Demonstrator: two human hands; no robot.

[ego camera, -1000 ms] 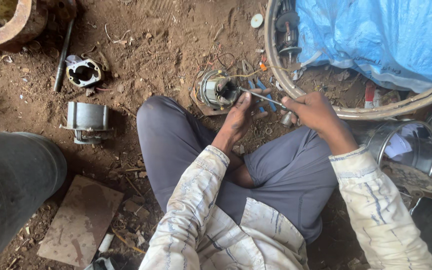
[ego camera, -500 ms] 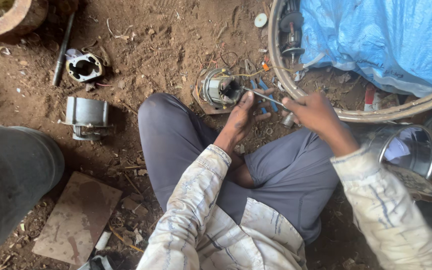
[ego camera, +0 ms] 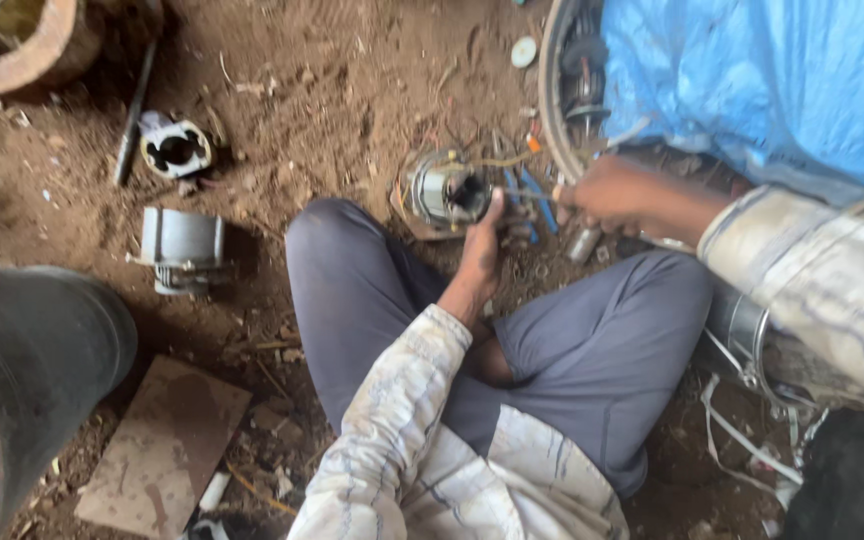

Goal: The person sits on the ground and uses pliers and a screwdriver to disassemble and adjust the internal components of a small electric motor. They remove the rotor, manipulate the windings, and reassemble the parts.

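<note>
Shifted rightward since the earlier frame: right hand [ego camera: 602,195], grip closed on a thin tool [ego camera: 527,193] poking the small motor [ego camera: 442,192]. Left hand [ego camera: 480,250] steadying that motor on the dirt floor [ego camera: 352,90], fingers wrapped against its side.

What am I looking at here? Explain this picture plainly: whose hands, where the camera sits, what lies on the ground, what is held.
The picture comes from a camera worn on a person's head, looking down at their own lap and hands. The person sits cross-legged on bare dirt. Their left hand steadies a small round motor part on the ground in front of the knees. Their right hand holds a thin tool pointed at that part; its blue handles show, but its kind is too blurred to tell. Lying around: a grey metal housing, a small ring-shaped casing, a dark rod, a flat brown board, and a blue sheet over a round basin at upper right.
</note>
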